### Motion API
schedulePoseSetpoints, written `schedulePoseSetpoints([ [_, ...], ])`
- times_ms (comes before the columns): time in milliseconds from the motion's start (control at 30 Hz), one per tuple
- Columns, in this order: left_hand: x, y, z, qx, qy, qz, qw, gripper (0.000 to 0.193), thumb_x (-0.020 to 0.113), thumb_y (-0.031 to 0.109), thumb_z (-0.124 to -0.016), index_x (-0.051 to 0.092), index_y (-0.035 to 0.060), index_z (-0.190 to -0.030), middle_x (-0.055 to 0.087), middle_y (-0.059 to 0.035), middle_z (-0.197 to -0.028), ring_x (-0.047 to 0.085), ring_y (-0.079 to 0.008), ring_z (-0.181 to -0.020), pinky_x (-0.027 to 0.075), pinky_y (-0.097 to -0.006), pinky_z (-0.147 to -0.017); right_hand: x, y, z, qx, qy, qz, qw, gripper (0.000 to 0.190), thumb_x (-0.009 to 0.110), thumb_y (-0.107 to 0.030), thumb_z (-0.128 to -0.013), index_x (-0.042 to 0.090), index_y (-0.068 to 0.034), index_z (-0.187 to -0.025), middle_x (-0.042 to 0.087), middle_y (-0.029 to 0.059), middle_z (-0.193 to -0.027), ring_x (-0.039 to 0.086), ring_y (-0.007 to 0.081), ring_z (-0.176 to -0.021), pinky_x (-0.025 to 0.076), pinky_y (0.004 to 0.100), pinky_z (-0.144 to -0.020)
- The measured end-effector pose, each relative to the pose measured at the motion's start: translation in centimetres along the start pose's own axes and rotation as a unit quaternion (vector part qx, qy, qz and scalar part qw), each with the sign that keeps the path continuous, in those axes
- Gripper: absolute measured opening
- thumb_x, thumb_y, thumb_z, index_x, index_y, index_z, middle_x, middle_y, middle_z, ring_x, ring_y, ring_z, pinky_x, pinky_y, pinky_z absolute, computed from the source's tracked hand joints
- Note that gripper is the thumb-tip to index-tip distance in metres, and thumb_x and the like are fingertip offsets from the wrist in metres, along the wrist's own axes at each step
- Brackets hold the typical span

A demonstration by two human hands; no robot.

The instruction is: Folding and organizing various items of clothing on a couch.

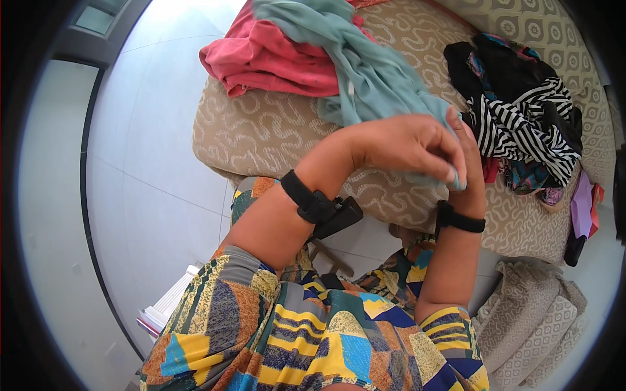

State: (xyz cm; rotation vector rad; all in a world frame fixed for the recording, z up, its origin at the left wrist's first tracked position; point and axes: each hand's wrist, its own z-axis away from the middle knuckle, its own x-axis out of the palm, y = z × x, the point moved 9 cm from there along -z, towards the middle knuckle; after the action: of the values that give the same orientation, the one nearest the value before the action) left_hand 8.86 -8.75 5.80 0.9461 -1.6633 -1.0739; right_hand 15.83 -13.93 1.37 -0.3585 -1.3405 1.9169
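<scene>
A light teal cloth [362, 68] stretches from the heap at the top down to my hands, with a little of it showing below my left wrist. Bent across in front, my left hand [415, 144] has curled fingers, and a bit of teal shows at its fingertips. Behind it, my right hand [462, 134] is partly hidden, thumb raised beside the teal cloth; its grip is hard to make out. A crumpled pinkish-red garment [274, 58] lies partly under the teal cloth on the patterned beige seat [254, 127].
On the right of the seat sits a pile of black and striped clothes [528, 117], near a purple cloth piece [582, 205]. Patterned cushions [528, 327] stand at lower right. Pale floor tiles [161, 146] extend left, with a white stack [168, 298] beside me.
</scene>
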Motion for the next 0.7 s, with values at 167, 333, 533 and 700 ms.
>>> schedulePoseSetpoints([
  [167, 1.2, -1.7, 0.6, -0.126, -0.058, 0.050, 0.989, 0.021, 0.068, 0.012, -0.092, 0.070, 0.0003, -0.109, 0.068, -0.0009, -0.100, 0.060, -0.0078, -0.094, 0.049, -0.0243, -0.083, -1.7, -1.2, -0.5, -0.072, 0.032, 0.002, 0.997, 0.026, 0.064, -0.021, -0.095, 0.063, 0.000, -0.110, 0.067, 0.0052, -0.103, 0.063, 0.0131, -0.090, 0.050, 0.0272, -0.081],
  [333, -1.6, 0.4, 0.6, -0.040, 0.054, 0.037, 0.997, 0.031, 0.070, 0.013, -0.091, 0.065, -0.0006, -0.118, 0.069, -0.0043, -0.101, 0.063, -0.0102, -0.092, 0.050, -0.0240, -0.084, -9.7, -3.9, -0.2, -0.237, 0.246, -0.233, 0.910, 0.030, 0.056, -0.018, -0.100, 0.061, 0.006, -0.118, 0.067, 0.0135, -0.114, 0.066, 0.0227, -0.100, 0.051, 0.0364, -0.094],
  [533, -6.9, 1.9, 1.6, 0.067, 0.277, -0.074, 0.956, 0.018, 0.067, 0.008, -0.092, 0.066, 0.0001, -0.108, 0.069, -0.0060, -0.099, 0.065, -0.0118, -0.093, 0.052, -0.0257, -0.085, -12.9, -5.4, 2.4, -0.331, 0.369, -0.128, 0.859, 0.027, 0.058, -0.013, -0.098, 0.062, 0.007, -0.115, 0.067, 0.0142, -0.113, 0.065, 0.0237, -0.101, 0.051, 0.0387, -0.094],
  [700, -10.4, 2.1, 4.2, 0.082, 0.466, -0.165, 0.866, 0.011, 0.062, 0.002, -0.090, 0.067, 0.0008, -0.100, 0.069, -0.0038, -0.094, 0.064, -0.0094, -0.087, 0.050, -0.0234, -0.080, -5.4, -4.1, -0.6, -0.224, 0.187, 0.268, 0.918, 0.040, 0.072, -0.018, -0.089, 0.061, 0.007, -0.117, 0.068, 0.0163, -0.113, 0.066, 0.0254, -0.101, 0.051, 0.0364, -0.092],
])
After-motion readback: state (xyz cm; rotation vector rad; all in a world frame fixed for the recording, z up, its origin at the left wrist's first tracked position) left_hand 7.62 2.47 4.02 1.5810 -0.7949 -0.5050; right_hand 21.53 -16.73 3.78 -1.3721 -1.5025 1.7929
